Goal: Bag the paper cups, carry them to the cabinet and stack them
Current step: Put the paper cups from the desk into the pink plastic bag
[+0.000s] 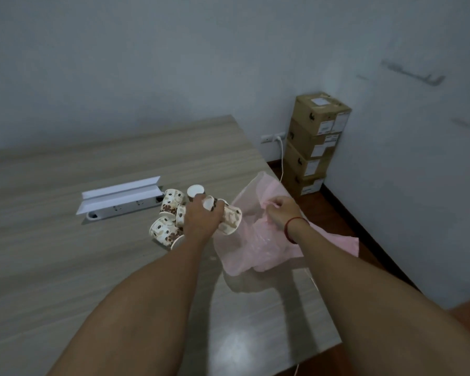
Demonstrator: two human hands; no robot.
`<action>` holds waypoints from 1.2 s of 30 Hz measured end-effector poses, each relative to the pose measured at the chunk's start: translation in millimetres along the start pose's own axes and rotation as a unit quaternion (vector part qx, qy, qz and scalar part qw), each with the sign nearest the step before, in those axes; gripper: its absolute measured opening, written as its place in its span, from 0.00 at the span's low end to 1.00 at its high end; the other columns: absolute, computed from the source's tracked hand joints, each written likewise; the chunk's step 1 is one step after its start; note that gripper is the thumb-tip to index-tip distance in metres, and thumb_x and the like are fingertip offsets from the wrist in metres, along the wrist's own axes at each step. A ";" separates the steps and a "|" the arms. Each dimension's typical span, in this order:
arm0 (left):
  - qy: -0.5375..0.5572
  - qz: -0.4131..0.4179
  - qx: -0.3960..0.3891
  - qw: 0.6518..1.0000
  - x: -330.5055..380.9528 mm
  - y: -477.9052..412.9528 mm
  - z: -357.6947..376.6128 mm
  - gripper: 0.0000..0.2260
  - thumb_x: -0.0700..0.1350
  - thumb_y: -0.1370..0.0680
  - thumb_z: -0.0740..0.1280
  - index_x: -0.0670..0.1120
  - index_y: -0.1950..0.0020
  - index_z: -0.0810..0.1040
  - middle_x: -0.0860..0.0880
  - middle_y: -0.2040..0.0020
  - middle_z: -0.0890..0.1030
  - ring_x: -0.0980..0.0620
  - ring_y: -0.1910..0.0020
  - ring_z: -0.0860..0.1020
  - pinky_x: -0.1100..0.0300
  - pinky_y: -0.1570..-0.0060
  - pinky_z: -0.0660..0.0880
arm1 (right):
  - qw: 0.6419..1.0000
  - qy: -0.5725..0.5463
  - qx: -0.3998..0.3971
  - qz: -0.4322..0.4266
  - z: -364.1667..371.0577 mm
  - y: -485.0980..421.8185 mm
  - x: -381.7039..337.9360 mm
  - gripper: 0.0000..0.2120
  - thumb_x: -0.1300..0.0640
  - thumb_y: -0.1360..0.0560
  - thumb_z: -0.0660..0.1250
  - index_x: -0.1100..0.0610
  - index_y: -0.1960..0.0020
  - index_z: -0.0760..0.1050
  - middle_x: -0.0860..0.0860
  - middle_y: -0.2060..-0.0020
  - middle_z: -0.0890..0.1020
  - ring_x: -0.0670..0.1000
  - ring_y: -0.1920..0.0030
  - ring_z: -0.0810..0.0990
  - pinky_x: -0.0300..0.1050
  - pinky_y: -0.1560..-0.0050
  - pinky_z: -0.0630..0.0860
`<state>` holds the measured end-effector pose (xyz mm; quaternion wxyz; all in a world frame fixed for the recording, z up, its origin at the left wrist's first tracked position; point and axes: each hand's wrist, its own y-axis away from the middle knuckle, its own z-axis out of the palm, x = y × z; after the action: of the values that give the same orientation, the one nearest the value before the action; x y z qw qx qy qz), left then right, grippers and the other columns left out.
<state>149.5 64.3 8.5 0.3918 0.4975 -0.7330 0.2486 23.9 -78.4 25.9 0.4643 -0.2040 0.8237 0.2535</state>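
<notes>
Several patterned paper cups (165, 231) with brown spots lie in a loose heap on the wooden table (65, 256). My left hand (201, 217) grips one of these cups (231, 221) and holds it tilted at the mouth of a pink plastic bag (258, 249). The bag lies crumpled at the table's right edge. My right hand (282, 213) pinches the bag's upper rim and holds it up. A red band circles that wrist.
A white pop-up socket box (120, 198) with its lid raised sits in the table behind the cups. Stacked cardboard boxes (314, 143) stand in the corner by a wall outlet with a white cable. The table's right edge drops to a wooden floor.
</notes>
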 end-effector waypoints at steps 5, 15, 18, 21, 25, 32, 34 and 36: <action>0.080 -0.095 -0.072 0.990 37.5 1.5 40.6 0.29 0.56 0.32 0.70 0.43 0.36 0.72 0.41 0.40 0.77 0.40 0.44 0.78 0.45 0.44 0.78 | 0.999 -0.019 0.013 -0.042 -16.6 2.3 -24.6 0.12 0.60 0.23 0.60 0.62 0.46 0.79 0.57 0.57 0.80 0.56 0.55 0.78 0.50 0.53 0.77; 0.034 -0.154 -0.166 0.973 29.0 -40.9 45.0 0.25 0.53 0.23 0.56 0.35 0.40 0.78 0.40 0.42 0.81 0.40 0.44 0.78 0.53 0.45 0.74 | 0.999 -0.018 0.029 -0.010 -3.0 -31.0 -15.9 0.09 0.57 0.23 0.62 0.58 0.51 0.80 0.56 0.54 0.82 0.54 0.55 0.79 0.52 0.48 0.78; -0.086 -0.042 -0.111 0.989 3.2 -69.3 29.2 0.15 0.42 0.25 0.65 0.36 0.41 0.79 0.38 0.41 0.81 0.41 0.39 0.78 0.54 0.41 0.73 | 0.999 -0.013 0.034 0.000 17.3 -49.7 -11.9 0.08 0.57 0.24 0.62 0.55 0.58 0.80 0.54 0.59 0.81 0.54 0.57 0.78 0.49 0.54 0.78; -0.175 0.029 -0.167 0.970 -18.6 -94.1 23.7 0.20 0.39 0.27 0.69 0.42 0.35 0.75 0.41 0.36 0.77 0.42 0.36 0.76 0.50 0.37 0.73 | 1.000 0.002 0.021 0.016 38.7 -68.2 -7.1 0.08 0.58 0.24 0.62 0.56 0.55 0.80 0.53 0.57 0.81 0.54 0.54 0.78 0.42 0.54 0.76; -0.270 0.130 -0.254 0.920 -39.0 -121.0 39.6 0.32 0.42 0.29 0.73 0.47 0.27 0.67 0.47 0.27 0.69 0.44 0.29 0.70 0.50 0.32 0.68 | 0.998 0.027 0.012 0.056 62.4 -90.7 2.3 0.12 0.58 0.24 0.62 0.61 0.47 0.81 0.58 0.49 0.83 0.59 0.46 0.80 0.51 0.41 0.77; -0.277 0.128 -0.213 0.928 -45.2 -122.3 55.5 0.25 0.48 0.29 0.73 0.46 0.33 0.72 0.43 0.36 0.76 0.42 0.36 0.76 0.50 0.39 0.73 | 0.996 0.072 0.011 0.060 66.3 -95.2 10.8 0.08 0.60 0.24 0.60 0.59 0.58 0.77 0.54 0.60 0.77 0.54 0.55 0.74 0.47 0.48 0.74; -0.249 0.107 -0.177 0.946 -38.5 -116.0 50.2 0.26 0.50 0.28 0.72 0.45 0.33 0.71 0.40 0.38 0.74 0.39 0.39 0.76 0.48 0.41 0.75 | 0.995 0.087 0.010 0.053 57.2 -88.1 10.5 0.09 0.60 0.24 0.60 0.61 0.53 0.79 0.55 0.57 0.79 0.53 0.53 0.75 0.47 0.46 0.73; -0.252 0.099 -0.139 0.953 -30.0 -110.6 43.8 0.25 0.51 0.27 0.70 0.45 0.33 0.70 0.39 0.38 0.72 0.38 0.39 0.75 0.48 0.43 0.74 | 0.994 0.101 0.009 0.041 44.7 -80.4 7.1 0.12 0.60 0.23 0.60 0.62 0.47 0.80 0.56 0.52 0.81 0.53 0.50 0.76 0.47 0.43 0.73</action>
<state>243.3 5.1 -43.9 0.2325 0.4094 -0.8809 0.0486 96.0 -115.3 -18.4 0.3694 -0.1904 0.8765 0.2429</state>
